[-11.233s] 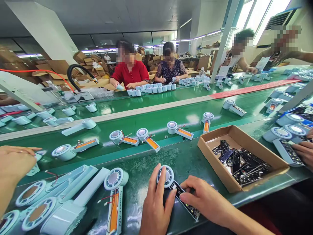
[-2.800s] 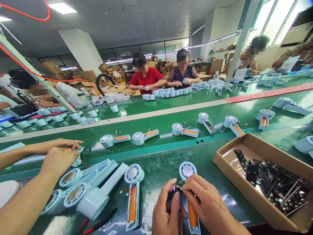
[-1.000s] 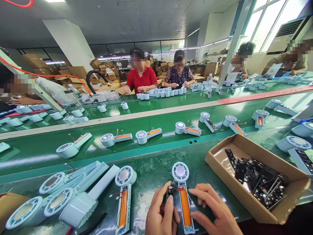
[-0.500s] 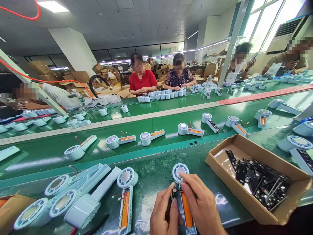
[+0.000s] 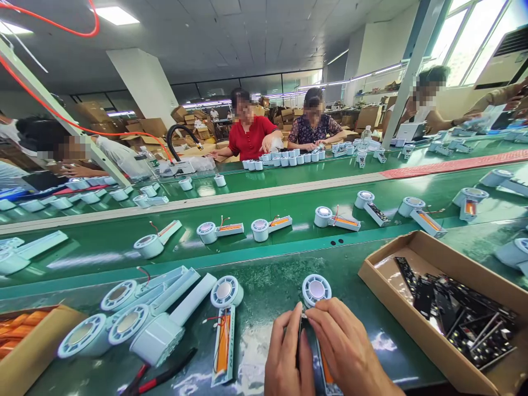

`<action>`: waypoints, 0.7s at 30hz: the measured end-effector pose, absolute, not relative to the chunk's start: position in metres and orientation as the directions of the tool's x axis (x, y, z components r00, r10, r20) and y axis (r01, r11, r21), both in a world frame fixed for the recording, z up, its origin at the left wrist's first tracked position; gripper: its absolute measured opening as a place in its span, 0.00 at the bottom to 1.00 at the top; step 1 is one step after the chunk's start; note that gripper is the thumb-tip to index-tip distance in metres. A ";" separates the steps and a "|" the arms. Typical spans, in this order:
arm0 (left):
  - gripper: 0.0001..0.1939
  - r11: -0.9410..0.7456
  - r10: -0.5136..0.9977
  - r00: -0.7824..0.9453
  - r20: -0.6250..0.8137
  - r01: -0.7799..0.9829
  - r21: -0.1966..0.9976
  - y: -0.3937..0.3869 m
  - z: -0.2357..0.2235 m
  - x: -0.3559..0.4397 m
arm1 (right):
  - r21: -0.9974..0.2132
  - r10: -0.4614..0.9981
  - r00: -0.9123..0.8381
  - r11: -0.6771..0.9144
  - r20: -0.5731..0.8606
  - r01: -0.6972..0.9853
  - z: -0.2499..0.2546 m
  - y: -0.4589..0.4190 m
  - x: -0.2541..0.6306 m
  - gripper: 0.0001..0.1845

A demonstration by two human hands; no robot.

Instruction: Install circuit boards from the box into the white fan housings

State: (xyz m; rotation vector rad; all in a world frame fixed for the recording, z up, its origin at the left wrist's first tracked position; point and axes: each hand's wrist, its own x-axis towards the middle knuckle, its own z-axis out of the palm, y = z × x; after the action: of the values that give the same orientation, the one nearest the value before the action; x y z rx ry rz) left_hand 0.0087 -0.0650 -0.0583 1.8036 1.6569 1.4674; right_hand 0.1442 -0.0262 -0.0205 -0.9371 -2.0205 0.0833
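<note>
My left hand [image 5: 284, 355] is closed around a narrow black circuit board [image 5: 300, 336], held on edge. My right hand [image 5: 348, 349] has its fingertips pressed together at the board's upper end; whatever is pinched there is hidden. Beneath my hands lies a light-blue fan-like unit [image 5: 317, 289] with a round vented head, its handle mostly covered by my right hand. An orange battery [image 5: 326, 372] shows in that handle. Left of my hands, a similar light-blue unit [image 5: 223, 330] has its handle open, with an orange battery and thin red wires inside.
A cardboard box [image 5: 429, 335] of black circuit boards stands at right; another box [image 5: 45, 346] holds orange batteries at left. Several light-blue units [image 5: 124, 324] are piled near red-handled pliers [image 5: 160, 378]. Beyond runs a green conveyor belt [image 5: 272, 201] bearing more units. Co-workers [image 5: 251, 132] sit across.
My right fingers have moved in against the board's upper end, covering the wires seen there before. The view has swung slightly left. A co-worker in red has spread their arms.
</note>
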 end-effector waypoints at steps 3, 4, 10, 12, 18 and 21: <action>0.23 -0.329 0.843 -0.154 0.515 0.610 0.721 -0.066 -0.062 0.011 | -0.383 0.644 -0.350 0.720 0.681 0.579 -0.023 -0.025 0.144 0.13; 0.24 -0.332 0.840 -0.147 0.523 0.623 0.708 -0.066 -0.063 0.011 | -0.384 0.641 -0.356 0.725 0.680 0.571 -0.023 -0.025 0.144 0.13; 0.27 -0.334 0.836 -0.118 0.535 0.665 0.668 -0.067 -0.069 0.016 | -0.358 0.642 -0.385 0.723 0.663 0.590 -0.021 -0.024 0.141 0.13; 0.26 -0.321 0.837 -0.131 0.532 0.669 0.670 -0.067 -0.070 0.016 | -0.333 0.623 -0.418 0.743 0.662 0.580 -0.018 -0.023 0.142 0.13; 0.25 -0.360 0.849 -0.067 0.523 0.652 0.667 -0.067 -0.067 0.012 | -0.374 0.655 -0.486 0.743 0.578 0.556 -0.011 -0.021 0.147 0.14; 0.26 -0.379 0.847 -0.048 0.529 0.643 0.665 -0.067 -0.066 0.013 | -0.427 0.688 -0.497 0.722 0.529 0.545 -0.013 -0.021 0.147 0.14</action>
State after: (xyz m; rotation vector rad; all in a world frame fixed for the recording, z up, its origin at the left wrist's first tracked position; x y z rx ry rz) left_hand 0.0129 -0.0666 -0.0662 2.0058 1.6097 1.3967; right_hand 0.1465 -0.0214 -0.0129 -0.9292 -2.2249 0.2640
